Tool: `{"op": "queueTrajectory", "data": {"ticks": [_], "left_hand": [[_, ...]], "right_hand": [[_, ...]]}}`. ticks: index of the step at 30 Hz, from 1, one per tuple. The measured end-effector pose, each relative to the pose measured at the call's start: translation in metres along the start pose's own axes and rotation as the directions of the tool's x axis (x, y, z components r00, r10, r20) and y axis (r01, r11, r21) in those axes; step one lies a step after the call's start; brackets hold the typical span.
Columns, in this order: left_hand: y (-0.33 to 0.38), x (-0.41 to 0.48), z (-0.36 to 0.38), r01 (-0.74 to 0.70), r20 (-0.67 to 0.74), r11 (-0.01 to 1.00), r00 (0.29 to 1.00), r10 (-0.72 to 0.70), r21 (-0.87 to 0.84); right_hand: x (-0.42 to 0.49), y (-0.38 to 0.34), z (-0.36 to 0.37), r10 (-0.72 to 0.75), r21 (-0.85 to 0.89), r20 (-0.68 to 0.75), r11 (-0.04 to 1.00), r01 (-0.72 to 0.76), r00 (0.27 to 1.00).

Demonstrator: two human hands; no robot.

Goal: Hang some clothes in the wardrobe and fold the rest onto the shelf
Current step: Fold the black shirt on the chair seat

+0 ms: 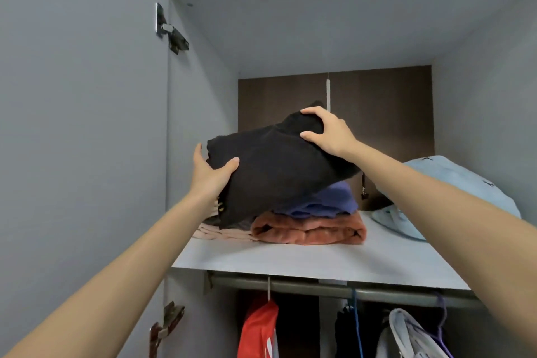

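A folded black garment [276, 171] is held tilted above a pile on the wardrobe's upper shelf [319, 259]. My left hand [210, 173] grips its lower left edge, thumb on top. My right hand [327, 131] grips its upper right corner. Under it lie a folded purple garment [322, 202], a folded rust-orange one [311, 231] and a pale pink one [216, 232]. Below the shelf runs a hanging rail [319, 289] with a red garment [258, 331], a dark one [345, 331] and a white-grey one [409, 337] on hangers.
A light blue bundle [453, 197] fills the right end of the shelf. The open wardrobe door [81, 125] stands at the left with hinges [171, 29] on its edge. A dark brown back panel [377, 102] closes the shelf compartment behind.
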State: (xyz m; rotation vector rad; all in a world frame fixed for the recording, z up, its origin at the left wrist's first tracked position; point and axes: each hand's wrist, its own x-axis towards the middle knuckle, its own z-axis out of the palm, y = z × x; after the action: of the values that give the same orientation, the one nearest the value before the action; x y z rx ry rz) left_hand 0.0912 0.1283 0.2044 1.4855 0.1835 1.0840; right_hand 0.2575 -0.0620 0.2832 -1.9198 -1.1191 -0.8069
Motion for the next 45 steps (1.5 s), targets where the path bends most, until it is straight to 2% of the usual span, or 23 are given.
{"op": "queueTrajectory", "data": {"ticks": [6, 11, 15, 20, 24, 28, 29, 30, 31, 32, 33, 34, 35, 37, 39, 41, 45], "left_hand": [[-0.024, 0.047, -0.001, -0.072, -0.022, 0.997, 0.997, 0.072, 0.023], [-0.041, 0.067, 0.001, -0.153, -0.047, 0.981, 0.986, 0.159, 0.122], [-0.048, 0.074, 0.005, -0.167, -0.127, 0.952, 0.971, 0.205, 0.256], [-0.063, 0.08, 0.009, -0.076, -0.204, 0.95, 0.968, 0.143, 0.303], [-0.077, 0.083, 0.009, -0.001, -0.155, 0.911, 0.985, 0.071, 0.413], [-0.079, 0.083, 0.006, 0.132, -0.133, 0.812, 0.989, -0.067, 0.569], [-0.078, 0.081, 0.006, 0.153, -0.141, 0.75, 0.987, -0.08, 0.644], [-0.075, 0.079, 0.008, 0.16, -0.15, 0.615, 0.986, -0.068, 0.772], [-0.073, 0.08, 0.01, 0.157, -0.165, 0.378, 0.986, -0.012, 0.912], [-0.071, 0.083, 0.012, 0.154, -0.163, 0.085, 0.981, 0.106, 0.984], [-0.066, 0.088, 0.016, 0.155, -0.116, -0.156, 0.965, 0.235, 0.975], [-0.06, 0.093, 0.02, 0.15, -0.049, -0.289, 0.944, 0.327, 0.945], [-0.053, 0.098, 0.022, 0.126, 0.015, -0.336, 0.922, 0.386, 0.934], [-0.049, 0.109, 0.026, 0.023, 0.099, -0.297, 0.916, 0.39, 0.955], [-0.056, 0.118, 0.028, -0.038, 0.082, -0.179, 0.966, 0.245, 0.983], [-0.069, 0.121, 0.029, 0.0, 0.004, -0.045, 0.997, 0.081, 0.999], [-0.09, 0.119, 0.024, 0.032, -0.035, 0.058, 0.998, 0.051, 0.998]], "right_hand": [[0.074, 0.023, 0.054, -0.075, 0.059, 0.085, 0.996, 0.071, 0.993], [0.127, 0.035, 0.098, -0.219, 0.158, 0.113, 0.967, 0.2, 0.969], [0.161, 0.041, 0.131, -0.332, 0.219, 0.149, 0.93, 0.296, 0.931], [0.182, 0.048, 0.18, -0.382, 0.262, 0.192, 0.908, 0.328, 0.904], [0.183, 0.058, 0.219, -0.384, 0.289, 0.214, 0.903, 0.317, 0.898], [0.173, 0.079, 0.257, -0.315, 0.212, 0.386, 0.945, 0.249, 0.867], [0.17, 0.083, 0.265, -0.289, 0.176, 0.444, 0.956, 0.233, 0.848], [0.168, 0.085, 0.271, -0.265, 0.131, 0.486, 0.964, 0.23, 0.833], [0.167, 0.085, 0.275, -0.247, 0.088, 0.502, 0.968, 0.236, 0.829], [0.167, 0.082, 0.275, -0.245, 0.064, 0.494, 0.967, 0.246, 0.834], [0.168, 0.078, 0.272, -0.262, 0.068, 0.471, 0.963, 0.262, 0.842], [0.168, 0.072, 0.269, -0.291, 0.097, 0.443, 0.956, 0.277, 0.848], [0.167, 0.066, 0.266, -0.322, 0.142, 0.421, 0.947, 0.289, 0.848], [0.161, 0.055, 0.262, -0.367, 0.228, 0.421, 0.928, 0.295, 0.829], [0.15, 0.05, 0.263, -0.37, 0.247, 0.494, 0.927, 0.282, 0.787], [0.139, 0.05, 0.27, -0.342, 0.211, 0.571, 0.94, 0.269, 0.746], [0.124, 0.053, 0.282, -0.261, 0.186, 0.639, 0.965, 0.184, 0.723]]}}
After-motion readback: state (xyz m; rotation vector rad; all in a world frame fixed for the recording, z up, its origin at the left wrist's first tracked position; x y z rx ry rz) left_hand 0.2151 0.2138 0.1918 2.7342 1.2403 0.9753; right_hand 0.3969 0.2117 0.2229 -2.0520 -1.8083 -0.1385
